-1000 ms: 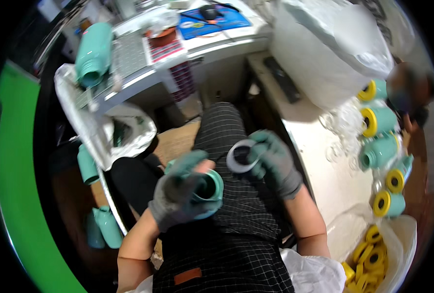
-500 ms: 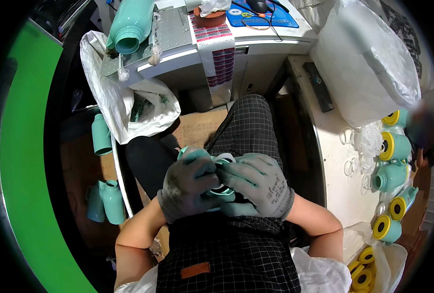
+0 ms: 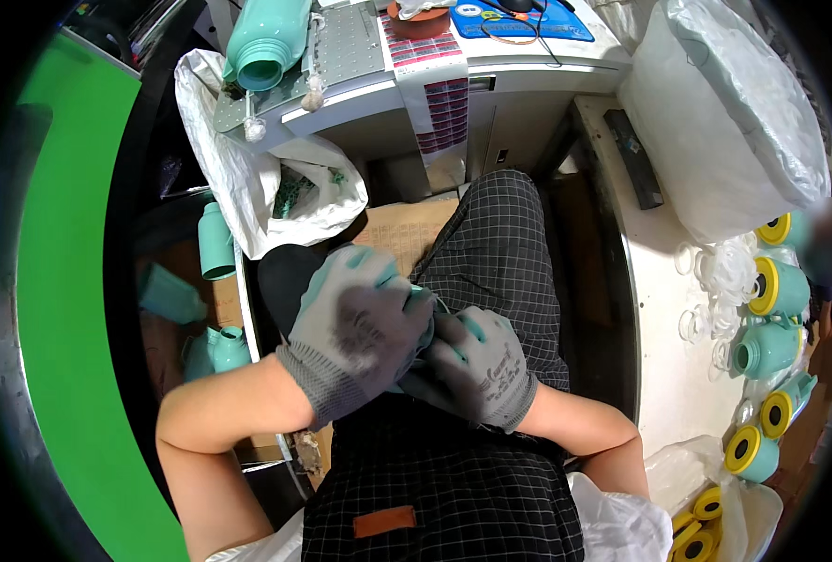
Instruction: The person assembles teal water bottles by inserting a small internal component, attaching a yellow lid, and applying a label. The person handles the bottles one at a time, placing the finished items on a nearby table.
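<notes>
Both my hands wear grey knitted gloves with mint-green showing at the fingers and meet over my lap. Between them is a mint-green plastic jug [image 3: 422, 317], mostly hidden by the gloves. My left hand [image 3: 364, 323] is curled over its upper left side, the back of the glove facing up. Lower and to the right, my right hand [image 3: 482, 363] has its fingers bent around the other side. How the fingertips press on the jug is hidden.
At the right, a white worktop [image 3: 674, 347] carries clear plastic rings [image 3: 723, 272] and mint-green jugs [image 3: 770, 347], several with yellow ends. A bag of yellow parts [image 3: 697, 529] stands below. A white sack [image 3: 318, 192] hangs ahead left; more jugs [image 3: 216, 242] lie in a left-hand box.
My left hand has turned and risen over the jug, its elbow swinging outward. My right hand has shifted slightly left and down. The white ring seen between the hands is now hidden.
</notes>
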The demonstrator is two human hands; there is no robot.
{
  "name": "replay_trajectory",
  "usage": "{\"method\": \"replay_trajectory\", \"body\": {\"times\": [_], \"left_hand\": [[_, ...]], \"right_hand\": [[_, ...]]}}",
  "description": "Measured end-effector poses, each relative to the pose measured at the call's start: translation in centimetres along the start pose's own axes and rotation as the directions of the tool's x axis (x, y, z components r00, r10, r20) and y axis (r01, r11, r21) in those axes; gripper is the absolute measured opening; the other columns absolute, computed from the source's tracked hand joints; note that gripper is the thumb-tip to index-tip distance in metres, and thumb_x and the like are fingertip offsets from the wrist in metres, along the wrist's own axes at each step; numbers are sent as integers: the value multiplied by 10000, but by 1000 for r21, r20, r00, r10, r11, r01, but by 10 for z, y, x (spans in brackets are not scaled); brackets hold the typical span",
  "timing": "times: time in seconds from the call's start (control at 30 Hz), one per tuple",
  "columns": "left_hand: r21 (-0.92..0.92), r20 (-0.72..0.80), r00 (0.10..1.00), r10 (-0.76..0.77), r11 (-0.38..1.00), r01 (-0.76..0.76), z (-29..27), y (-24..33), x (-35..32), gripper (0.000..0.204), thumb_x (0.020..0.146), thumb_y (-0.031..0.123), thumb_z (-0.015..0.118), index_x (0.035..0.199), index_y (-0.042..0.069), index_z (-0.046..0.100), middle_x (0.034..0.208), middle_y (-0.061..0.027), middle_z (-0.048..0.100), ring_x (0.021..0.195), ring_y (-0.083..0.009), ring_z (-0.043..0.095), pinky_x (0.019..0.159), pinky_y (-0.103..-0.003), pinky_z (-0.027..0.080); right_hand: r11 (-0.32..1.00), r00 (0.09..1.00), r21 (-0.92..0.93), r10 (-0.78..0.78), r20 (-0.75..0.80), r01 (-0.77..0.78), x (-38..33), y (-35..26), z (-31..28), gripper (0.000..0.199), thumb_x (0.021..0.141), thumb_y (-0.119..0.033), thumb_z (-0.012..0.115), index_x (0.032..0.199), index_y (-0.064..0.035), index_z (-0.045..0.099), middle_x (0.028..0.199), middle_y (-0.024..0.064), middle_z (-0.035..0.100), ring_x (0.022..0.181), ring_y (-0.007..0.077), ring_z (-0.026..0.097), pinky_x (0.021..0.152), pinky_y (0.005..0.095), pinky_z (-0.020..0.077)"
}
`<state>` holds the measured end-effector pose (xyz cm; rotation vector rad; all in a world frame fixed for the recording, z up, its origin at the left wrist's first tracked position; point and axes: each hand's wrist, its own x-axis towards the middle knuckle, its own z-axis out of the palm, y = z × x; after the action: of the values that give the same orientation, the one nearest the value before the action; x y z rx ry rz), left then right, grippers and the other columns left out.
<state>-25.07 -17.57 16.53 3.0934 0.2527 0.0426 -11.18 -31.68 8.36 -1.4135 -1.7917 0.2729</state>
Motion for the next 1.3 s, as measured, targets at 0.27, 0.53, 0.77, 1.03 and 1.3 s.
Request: {"method": "replay_trajectory", "body": {"times": [0.27, 0.53, 0.77, 1.03, 1.3], "left_hand": [[6, 370, 910, 186, 979, -203, -9, -18, 40, 121, 864, 205, 674, 898, 123, 755, 1117, -87, 658, 1071, -284, 624, 855, -398, 543], [-231, 236, 970, 53, 973, 3, 5, -3, 45, 174, 839, 195, 761, 979, 105, 709, 1005, -81, 688, 908, -265, 695, 746, -397, 568], [-539, -213, 965, -154, 842, 15, 105, 24, -17, 754, 856, 386, 825, 1461, 77, 498, 1422, -225, 513, 1235, -407, 577, 1015, -513, 507], [-745, -334, 875, -351, 667, -17, 118, -48, 73, 401, 914, 271, 764, 1219, 29, 666, 1110, -126, 699, 981, -271, 684, 872, -368, 549], [-928, 56, 567, -822, 166, 333, 307, -205, 163, 679, 768, 202, 884, 1310, -54, 563, 1135, -189, 720, 1016, -255, 706, 833, -345, 568]], "right_hand": [[1000, 1000, -25, 4, -24, -5, -8, 5, 3, 260, 801, -317, 844, 846, -104, 701, 909, 58, 637, 731, 242, 611, 619, 385, 521], [997, 991, 5, 71, -113, -71, -20, 9, -2, 291, 749, -320, 877, 806, -114, 679, 873, 41, 638, 743, 244, 609, 652, 375, 523], [753, 745, 361, 638, -195, -550, -116, 14, -40, 722, 735, -268, 884, 1314, 1, 547, 1312, 224, 598, 1157, 296, 639, 992, 409, 534], [88, 407, 857, 901, 149, -508, -154, 19, -70, 928, 939, -690, 608, 1482, 47, 447, 951, 96, 727, 592, 98, 664, 460, 189, 500], [707, 479, 364, 690, -543, -606, -138, 51, -50, 1040, 905, -433, 762, 1642, 47, 208, 1690, 227, 281, 1539, 331, 325, 1246, 454, 277]]}}
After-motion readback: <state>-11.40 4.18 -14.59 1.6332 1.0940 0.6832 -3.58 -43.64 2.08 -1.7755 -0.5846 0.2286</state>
